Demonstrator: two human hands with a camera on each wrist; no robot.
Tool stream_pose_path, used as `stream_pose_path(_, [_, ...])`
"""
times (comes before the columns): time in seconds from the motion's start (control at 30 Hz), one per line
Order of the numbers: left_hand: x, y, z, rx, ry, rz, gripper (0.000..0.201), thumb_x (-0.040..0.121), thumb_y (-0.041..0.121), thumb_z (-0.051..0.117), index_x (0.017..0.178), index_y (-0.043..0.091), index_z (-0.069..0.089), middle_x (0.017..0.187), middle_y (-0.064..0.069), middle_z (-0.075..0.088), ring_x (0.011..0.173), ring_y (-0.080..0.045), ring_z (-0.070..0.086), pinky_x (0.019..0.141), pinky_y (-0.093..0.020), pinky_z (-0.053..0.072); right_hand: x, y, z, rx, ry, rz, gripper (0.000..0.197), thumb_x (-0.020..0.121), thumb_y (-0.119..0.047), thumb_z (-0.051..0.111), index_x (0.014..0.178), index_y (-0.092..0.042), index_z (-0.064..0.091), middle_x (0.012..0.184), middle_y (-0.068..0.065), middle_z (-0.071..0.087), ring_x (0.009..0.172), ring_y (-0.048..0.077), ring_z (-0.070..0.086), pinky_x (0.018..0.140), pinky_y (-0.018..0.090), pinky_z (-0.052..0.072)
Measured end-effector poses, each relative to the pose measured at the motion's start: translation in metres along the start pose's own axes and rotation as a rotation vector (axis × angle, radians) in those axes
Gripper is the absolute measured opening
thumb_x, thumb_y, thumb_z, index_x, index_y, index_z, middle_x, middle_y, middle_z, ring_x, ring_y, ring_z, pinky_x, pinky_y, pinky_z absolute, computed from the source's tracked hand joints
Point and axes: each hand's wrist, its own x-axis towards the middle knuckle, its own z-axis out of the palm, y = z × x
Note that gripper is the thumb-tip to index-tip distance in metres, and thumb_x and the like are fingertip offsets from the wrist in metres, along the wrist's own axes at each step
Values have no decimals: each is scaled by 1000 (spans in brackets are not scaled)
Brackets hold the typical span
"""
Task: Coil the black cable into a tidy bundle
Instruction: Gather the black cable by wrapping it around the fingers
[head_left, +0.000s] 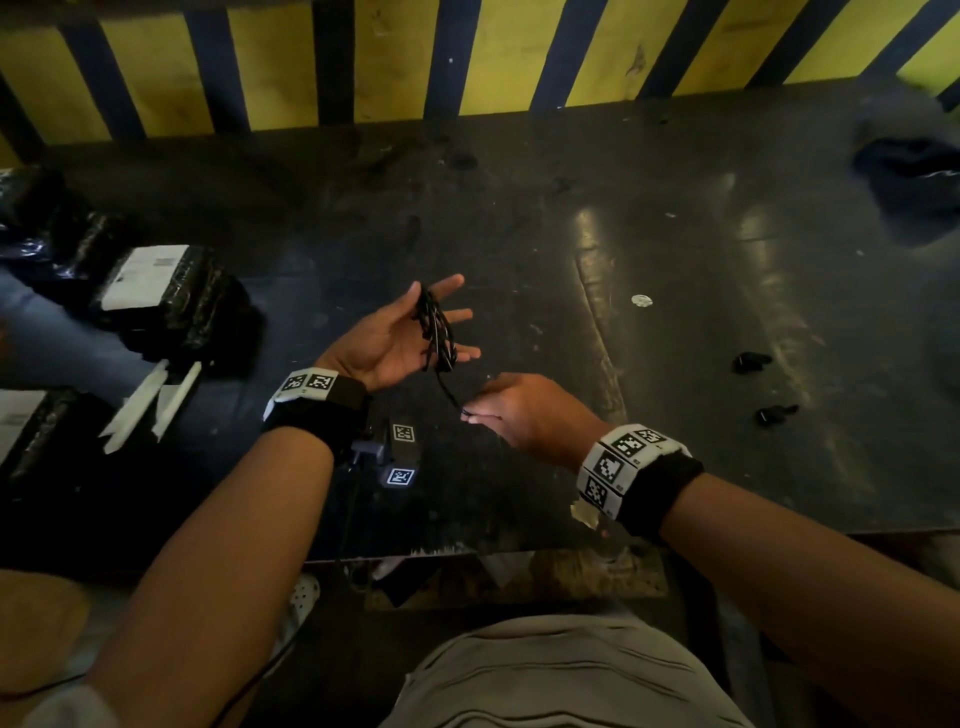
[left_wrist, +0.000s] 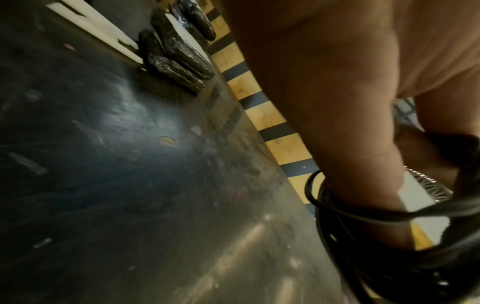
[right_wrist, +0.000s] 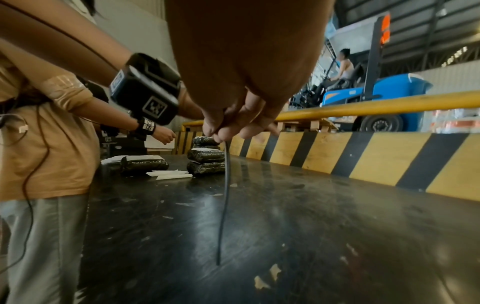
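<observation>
Black-wrapped parcels (head_left: 171, 301) crowd the table's (head_left: 675, 364) left; black cable (head_left: 436, 332) loops around the left hand's (head_left: 395, 338) spread fingers, right hand (head_left: 519, 410) pinching its tail.

A thin black cable (head_left: 435, 332) is wound in several loose loops around the spread fingers of the left hand (head_left: 395, 338), which is held palm up above the dark bench (head_left: 675, 270). One free strand runs down from the loops to the right hand (head_left: 519, 410), whose fingertips (right_wrist: 221, 131) pinch it near its end.
</observation>
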Motion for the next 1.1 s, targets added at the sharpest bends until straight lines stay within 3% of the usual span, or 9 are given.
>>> stream_pose_path(0.13, [-2, -19, -12, 37, 101, -76, 54, 87, 48, 64, 136, 24, 63, 156, -28, 29, 142, -45, 35, 97, -55, 52, 2, -3, -20, -220, 36, -84, 25, 102, -22, 49, 114, -16, 70, 111, 9, 69, 106, 27, 63, 90, 39, 49])
stream_pose_path(0.2, [-2, -28, -16, 61, 129, -124, 54, 95, 45, 55, 142, 19, 56, 158, -30, 26, 144, -43, 34, 104, -58, 46, 6, -4, -32, -259, 48, -110, 25, 99, -15, 51, 116, -19, 70, 113, 7, 69, 108, 27, 61, 93, 39, 44])
stream_pose_path(0.3, [0, -37, -15, 107, 120, -180, 57, 102, 39, 46, 150, 9, 42, 153, -25, 40, 139, -38, 38, 112, -68, 29, 16, -5, -45, -349, 74, -149, 26, 96, -16, 52, 115, -22, 70, 116, 1, 68, 106, 23, 60, 94, 35, 42])
stream_pose_path(0.43, [-3, -42, -7, 156, 83, -250, 71, 89, 36, 71, 149, 10, 43, 156, -13, 39, 145, -30, 34, 106, -74, 32, 27, -3, -59, -407, 121, -157, 21, 97, -20, 55, 108, -21, 73, 103, 0, 72, 100, 23, 64, 94, 38, 47])
stream_pose_path(0.67, [-9, -43, 5, 170, -80, -369, 53, 100, 39, 48, 150, 22, 43, 158, -2, 41, 144, -36, 38, 107, -70, 35, 36, 11, -72, -207, 91, -42, 17, 95, -23, 63, 104, -20, 77, 102, -2, 77, 95, 17, 71, 86, 36, 55])
stream_pose_path(0.77, [-12, -42, 8, 247, -138, -440, 52, 104, 43, 36, 145, 15, 47, 146, -16, 54, 131, -42, 53, 106, -57, 43, 36, 22, -70, -35, 142, -12, 12, 89, -22, 72, 97, -17, 80, 98, -3, 78, 91, 12, 71, 87, 32, 54])
stream_pose_path(0.87, [-12, -42, 12, 204, -101, -410, 46, 104, 40, 36, 119, 6, 62, 95, -11, 69, 91, -25, 68, 86, -41, 55, 33, 32, -63, 149, 162, 35, 12, 84, -17, 78, 94, -14, 82, 94, 0, 79, 84, 4, 68, 79, 9, 48])
stream_pose_path(0.97, [-11, -41, 11, 229, -96, -377, 43, 105, 36, 35, 95, 6, 64, 67, -2, 50, 61, -15, 49, 60, -29, 46, 27, 36, -54, 301, 157, 112, 14, 86, -13, 76, 99, -15, 81, 91, -2, 79, 75, -6, 67, 70, 1, 42])
stream_pose_path(1.1, [-6, -37, 11, 341, -31, -317, 43, 102, 26, 33, 68, 10, 54, 52, 2, 41, 42, -9, 36, 40, -21, 32, 23, 33, -34, 426, 121, 174, 24, 96, -12, 63, 117, -15, 74, 97, -1, 79, 80, -10, 70, 71, 8, 53])
